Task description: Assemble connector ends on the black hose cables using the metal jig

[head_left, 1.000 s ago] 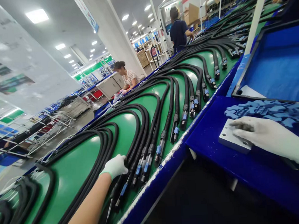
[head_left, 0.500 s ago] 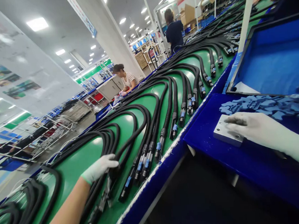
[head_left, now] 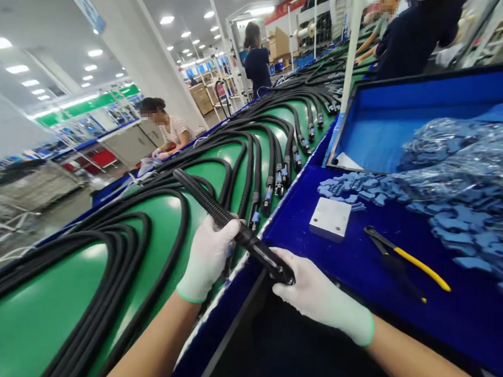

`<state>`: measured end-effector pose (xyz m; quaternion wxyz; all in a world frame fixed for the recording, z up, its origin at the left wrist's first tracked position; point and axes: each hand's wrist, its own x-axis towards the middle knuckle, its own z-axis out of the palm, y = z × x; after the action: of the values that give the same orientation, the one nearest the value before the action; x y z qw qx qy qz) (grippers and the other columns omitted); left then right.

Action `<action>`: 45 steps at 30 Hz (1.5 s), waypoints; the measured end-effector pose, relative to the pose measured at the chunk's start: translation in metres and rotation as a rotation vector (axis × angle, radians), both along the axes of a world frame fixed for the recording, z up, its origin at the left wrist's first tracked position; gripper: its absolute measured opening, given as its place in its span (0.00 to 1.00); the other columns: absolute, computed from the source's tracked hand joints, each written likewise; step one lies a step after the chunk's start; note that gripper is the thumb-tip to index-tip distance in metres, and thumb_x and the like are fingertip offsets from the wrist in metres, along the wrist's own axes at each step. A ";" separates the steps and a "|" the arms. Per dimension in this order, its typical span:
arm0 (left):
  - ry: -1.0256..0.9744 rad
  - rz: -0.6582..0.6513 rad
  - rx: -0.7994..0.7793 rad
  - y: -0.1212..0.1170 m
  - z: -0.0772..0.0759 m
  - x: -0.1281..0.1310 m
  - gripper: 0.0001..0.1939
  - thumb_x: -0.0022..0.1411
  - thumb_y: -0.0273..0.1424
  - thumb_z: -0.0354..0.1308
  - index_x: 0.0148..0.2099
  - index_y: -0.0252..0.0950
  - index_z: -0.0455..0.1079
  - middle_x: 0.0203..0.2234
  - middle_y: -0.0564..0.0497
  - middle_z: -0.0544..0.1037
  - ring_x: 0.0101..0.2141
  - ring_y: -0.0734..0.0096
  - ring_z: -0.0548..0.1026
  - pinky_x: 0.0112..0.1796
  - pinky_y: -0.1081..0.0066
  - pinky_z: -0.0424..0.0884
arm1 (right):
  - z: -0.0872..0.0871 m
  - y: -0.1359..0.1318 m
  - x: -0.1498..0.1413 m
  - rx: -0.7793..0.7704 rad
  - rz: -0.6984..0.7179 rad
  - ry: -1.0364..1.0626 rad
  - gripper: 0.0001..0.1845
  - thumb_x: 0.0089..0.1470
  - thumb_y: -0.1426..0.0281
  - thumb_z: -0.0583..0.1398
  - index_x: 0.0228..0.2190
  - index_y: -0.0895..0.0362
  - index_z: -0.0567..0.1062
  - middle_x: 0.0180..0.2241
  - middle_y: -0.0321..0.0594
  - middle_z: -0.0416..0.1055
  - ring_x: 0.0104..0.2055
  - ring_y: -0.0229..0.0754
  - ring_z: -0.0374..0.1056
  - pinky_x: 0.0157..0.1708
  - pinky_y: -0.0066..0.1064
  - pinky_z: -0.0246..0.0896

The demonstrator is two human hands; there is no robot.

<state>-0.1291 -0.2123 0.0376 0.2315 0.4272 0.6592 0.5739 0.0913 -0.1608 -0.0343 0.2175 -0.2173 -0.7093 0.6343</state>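
Black corrugated hose [head_left: 207, 200] is at left of the metal block [head_left: 330, 218] — its long axis slants from far left toward near right | left grip [head_left: 209, 252]: closed around the hose | right grip [head_left: 305, 287]: closed at tip of its end fitting [head_left: 262, 252] — the nearer one to the block

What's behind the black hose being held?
Around it show green tabletop, other black hoses and a blue side panel. Whatever lies directly behind the held hose is covered.

Green worktop [head_left: 37, 324] bears black hoses [head_left: 119, 261]; blue table [head_left: 459, 323] bears block [head_left: 330, 217], pliers [head_left: 383, 241], pieces [head_left: 456, 228].
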 end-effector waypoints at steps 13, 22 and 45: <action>0.908 -0.604 0.056 0.013 -0.066 0.060 0.11 0.73 0.27 0.55 0.53 0.40 0.74 0.42 0.48 0.78 0.41 0.66 0.76 0.44 0.65 0.72 | 0.034 0.044 0.114 0.414 -0.248 -0.710 0.21 0.58 0.52 0.62 0.45 0.56 0.75 0.43 0.40 0.72 0.44 0.38 0.67 0.47 0.29 0.59; 0.093 -0.460 -0.278 0.066 -0.031 0.087 0.20 0.64 0.38 0.65 0.57 0.40 0.79 0.50 0.44 0.81 0.50 0.50 0.79 0.51 0.59 0.73 | -0.013 0.067 0.164 0.397 -0.667 -1.029 0.13 0.56 0.67 0.54 0.41 0.61 0.71 0.36 0.44 0.70 0.35 0.37 0.64 0.36 0.27 0.54; 0.019 -0.514 -0.348 0.078 -0.021 0.093 0.21 0.64 0.44 0.65 0.55 0.39 0.81 0.45 0.47 0.84 0.44 0.55 0.81 0.47 0.62 0.75 | 0.014 0.043 0.111 0.424 -0.343 -0.205 0.25 0.66 0.72 0.50 0.62 0.52 0.68 0.62 0.41 0.63 0.63 0.36 0.63 0.71 0.34 0.59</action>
<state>-0.0356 -0.1348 0.0169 0.4326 0.5393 0.6201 0.3707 0.2020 -0.1175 -0.0201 0.2890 -0.3467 -0.7974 0.4006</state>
